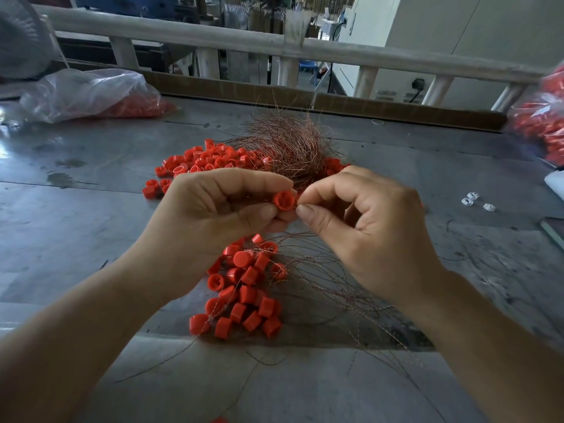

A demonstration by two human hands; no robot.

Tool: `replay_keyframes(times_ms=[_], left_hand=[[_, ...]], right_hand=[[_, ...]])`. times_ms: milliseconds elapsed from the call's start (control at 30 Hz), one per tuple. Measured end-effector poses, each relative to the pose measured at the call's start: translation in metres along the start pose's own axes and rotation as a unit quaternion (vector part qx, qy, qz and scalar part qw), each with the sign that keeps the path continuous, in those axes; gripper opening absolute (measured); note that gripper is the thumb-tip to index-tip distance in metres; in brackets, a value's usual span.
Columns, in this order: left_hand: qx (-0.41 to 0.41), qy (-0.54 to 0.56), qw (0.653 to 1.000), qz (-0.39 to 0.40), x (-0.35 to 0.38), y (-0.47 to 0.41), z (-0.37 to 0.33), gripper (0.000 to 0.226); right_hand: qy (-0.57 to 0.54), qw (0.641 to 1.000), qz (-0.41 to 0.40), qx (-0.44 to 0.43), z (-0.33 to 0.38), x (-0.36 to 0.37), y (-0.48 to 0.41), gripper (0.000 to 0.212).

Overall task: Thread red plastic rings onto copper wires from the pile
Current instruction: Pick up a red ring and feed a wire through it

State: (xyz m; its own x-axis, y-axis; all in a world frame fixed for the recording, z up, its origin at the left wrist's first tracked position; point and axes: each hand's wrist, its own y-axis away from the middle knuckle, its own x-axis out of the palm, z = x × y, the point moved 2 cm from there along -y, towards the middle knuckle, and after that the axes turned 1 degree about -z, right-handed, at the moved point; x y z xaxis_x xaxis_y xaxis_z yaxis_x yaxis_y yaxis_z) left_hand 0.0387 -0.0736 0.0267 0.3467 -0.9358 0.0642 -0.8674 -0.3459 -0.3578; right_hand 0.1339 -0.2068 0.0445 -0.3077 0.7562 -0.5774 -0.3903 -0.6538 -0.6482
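Grey table, workshop rail behind; you are threading one ring.

Your left hand pinches a red ring between thumb and fingers, hollow side toward you. Your right hand nips a wire at the ring's rim, thumb against forefinger. Keep the ring still, grip the wire close to its tip so it stays stiff, and feed it straight; whether it is through, I cannot tell. Counted: roughly two dozen rings in the near heap, seemingly strung; one ring held; three white bits right; far pile and wire bundle beyond counting; one bag far left, another far right.
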Motion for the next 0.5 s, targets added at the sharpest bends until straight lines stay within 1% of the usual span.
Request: replay_keyframes(times_ms=[333, 500], left_hand=[[0.004, 0.006, 1.0, 0.021, -0.0017, -0.0007, -0.0003, 0.026], [0.004, 0.012, 1.0, 0.024, -0.0025, 0.0001, 0.0012, 0.028]], right_hand=[[-0.024, 0.999, 0.009, 0.021, -0.0014, -0.0008, -0.0008, 0.005], [-0.029, 0.999, 0.01, 0.025, -0.001, -0.0001, -0.0002, 0.006]])
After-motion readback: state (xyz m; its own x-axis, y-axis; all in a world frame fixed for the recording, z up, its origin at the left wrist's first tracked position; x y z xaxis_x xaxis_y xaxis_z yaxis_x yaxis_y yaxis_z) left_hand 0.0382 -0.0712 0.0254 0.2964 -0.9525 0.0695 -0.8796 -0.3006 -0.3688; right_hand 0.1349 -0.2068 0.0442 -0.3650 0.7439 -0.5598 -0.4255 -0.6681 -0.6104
